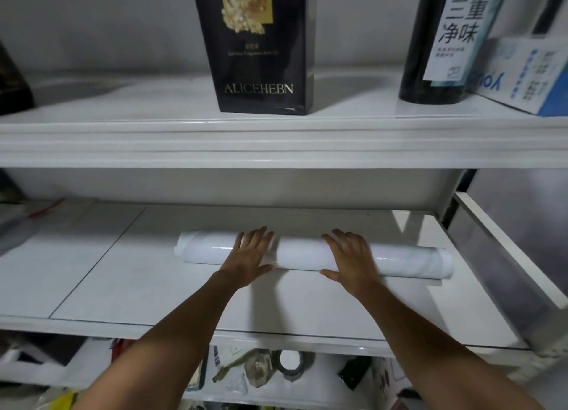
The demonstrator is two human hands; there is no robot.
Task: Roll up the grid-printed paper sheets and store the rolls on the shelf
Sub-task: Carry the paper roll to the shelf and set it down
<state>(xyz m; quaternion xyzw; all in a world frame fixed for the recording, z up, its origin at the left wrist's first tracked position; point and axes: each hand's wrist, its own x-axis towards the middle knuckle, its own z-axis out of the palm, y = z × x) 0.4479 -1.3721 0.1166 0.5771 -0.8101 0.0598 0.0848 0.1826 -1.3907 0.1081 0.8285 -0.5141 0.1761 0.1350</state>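
The paper roll (307, 253) lies on the middle shelf (147, 286), parallel to its front edge, with its right end near the right edge. The left hand (249, 256) and right hand (350, 259) press flat on it, fingers straight. On the upper shelf (184, 139), a black box (258, 56) reads "ALICEHEBN" and the label on a dark bottle (427, 71) reads "三重净味".

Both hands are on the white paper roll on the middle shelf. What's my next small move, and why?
Probably push the white glossy paper roll a little toward the back of the white shelf. The left hand and right hand lie flat on it, it sits mid-depth, and a loose edge shows under its right end.
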